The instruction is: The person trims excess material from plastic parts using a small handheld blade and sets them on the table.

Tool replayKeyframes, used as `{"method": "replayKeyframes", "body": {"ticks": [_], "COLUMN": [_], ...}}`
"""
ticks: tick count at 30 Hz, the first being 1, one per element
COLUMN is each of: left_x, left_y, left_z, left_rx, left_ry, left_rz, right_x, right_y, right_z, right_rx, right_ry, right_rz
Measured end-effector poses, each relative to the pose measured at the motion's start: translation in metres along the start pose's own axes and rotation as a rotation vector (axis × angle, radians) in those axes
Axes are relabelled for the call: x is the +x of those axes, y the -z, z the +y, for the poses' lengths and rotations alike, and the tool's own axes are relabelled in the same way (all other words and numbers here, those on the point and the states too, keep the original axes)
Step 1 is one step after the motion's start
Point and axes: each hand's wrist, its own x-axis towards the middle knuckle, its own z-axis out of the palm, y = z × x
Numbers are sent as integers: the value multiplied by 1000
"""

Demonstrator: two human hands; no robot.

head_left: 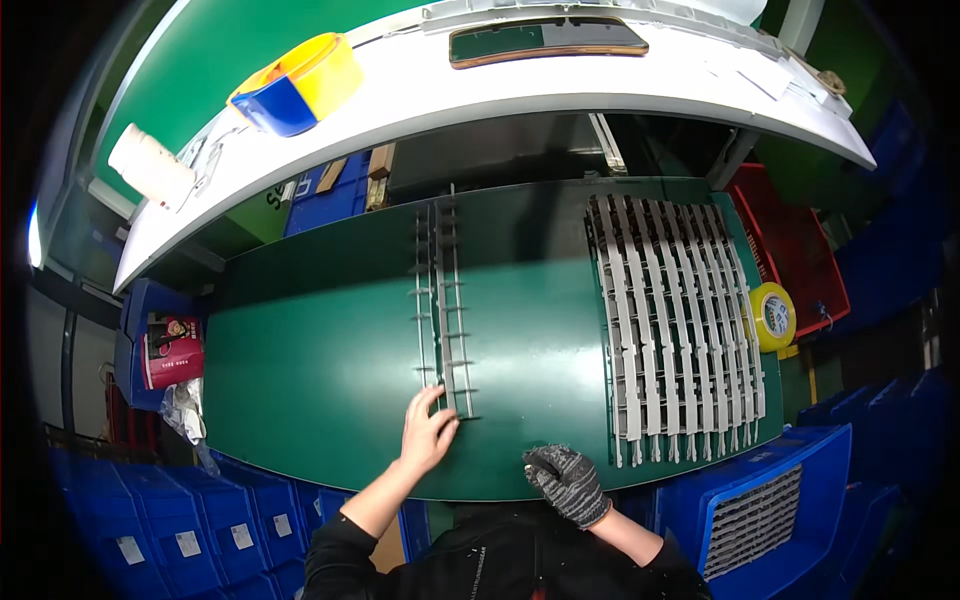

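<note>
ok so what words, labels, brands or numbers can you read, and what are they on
I won't copy wording, but print shows here:
Red packet: light lettering, mostly small
Black clothing: pale lettering down the front
Red crate: lettering on its wall, blurred
Green panel: dark lettering, partly visible
Yellow tape roll: print too small to read
White labels on blue bins: unreadable
</note>
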Motion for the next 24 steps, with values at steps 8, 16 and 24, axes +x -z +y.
{"method": "replayKeyframes", "body": {"ticks": [8, 16, 24], "left_x": [-19, 29, -28], "left_y": [33, 9, 40], "left_z": [-14, -8, -33], "left_rx": [-106, 3, -289], "left_ry": [408, 678, 668], "left_rz": [336, -64, 70], "right_x": [-24, -51, -25], "right_y": [-32, -46, -30], "right_z": [33, 32, 17], "right_rx": [946, 831, 684], "right_ry": [-651, -644, -651], "right_rz": [-124, -235, -201]}}
